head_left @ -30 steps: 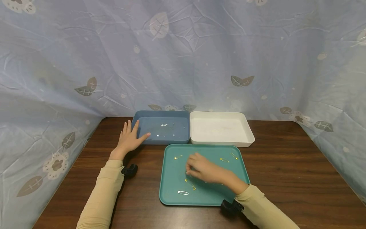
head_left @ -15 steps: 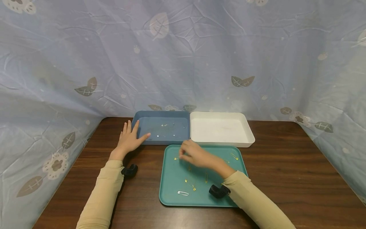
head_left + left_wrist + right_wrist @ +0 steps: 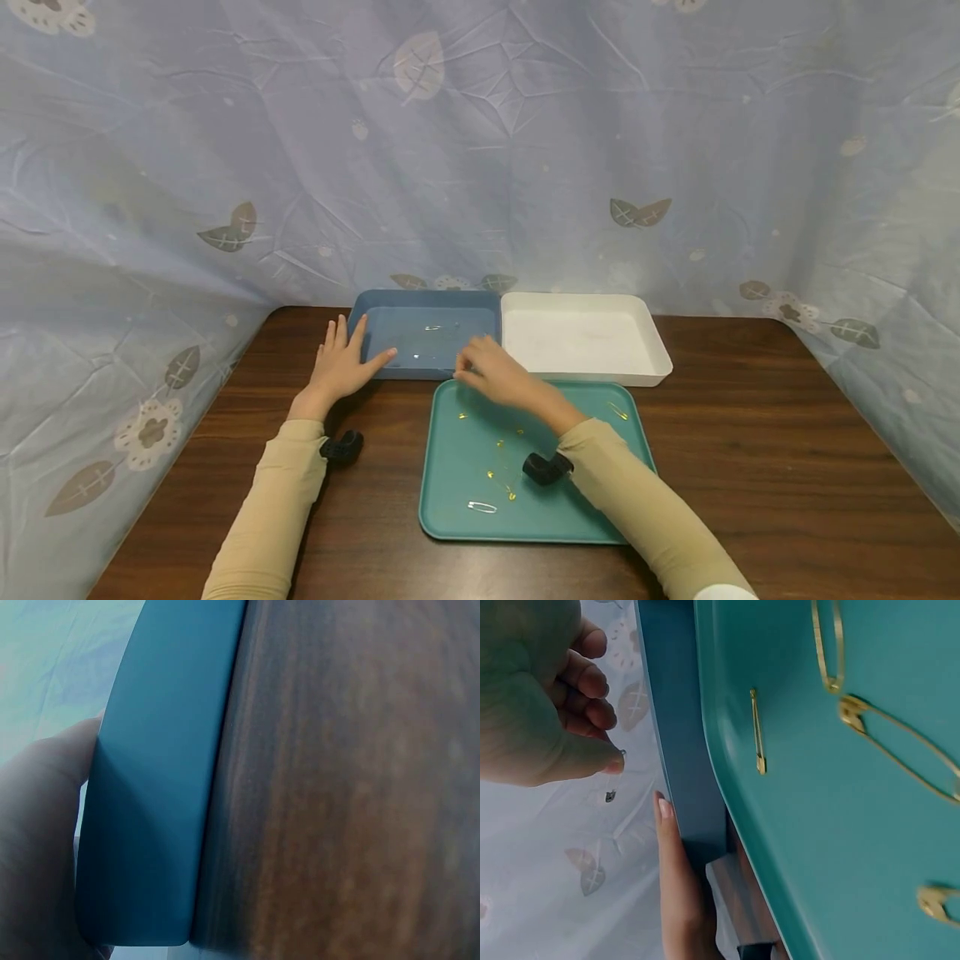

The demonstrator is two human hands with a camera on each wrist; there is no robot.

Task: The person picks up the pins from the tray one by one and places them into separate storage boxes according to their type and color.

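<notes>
My right hand (image 3: 495, 372) is above the blue tray's near right corner. In the right wrist view, its thumb and finger pinch a small silver safety pin (image 3: 610, 796), which hangs from the fingertips. My left hand (image 3: 339, 367) rests spread at the left end of the blue tray (image 3: 390, 312), thumb over the near rim. Several silver safety pins (image 3: 433, 327) lie inside that tray. On the green tray (image 3: 450, 467) are several gold safety pins (image 3: 757, 735) and one larger silver safety pin (image 3: 482, 507). My right forearm hides part of the green tray.
A white tray (image 3: 585, 333) stands right of the blue one, behind the green tray. All three are on a dark wooden table (image 3: 757, 433). A patterned pale blue cloth (image 3: 480, 167) hangs behind the table.
My right hand has gone from the middle of the green tray up and leftward to the blue tray's near edge. The left hand stays in place.
</notes>
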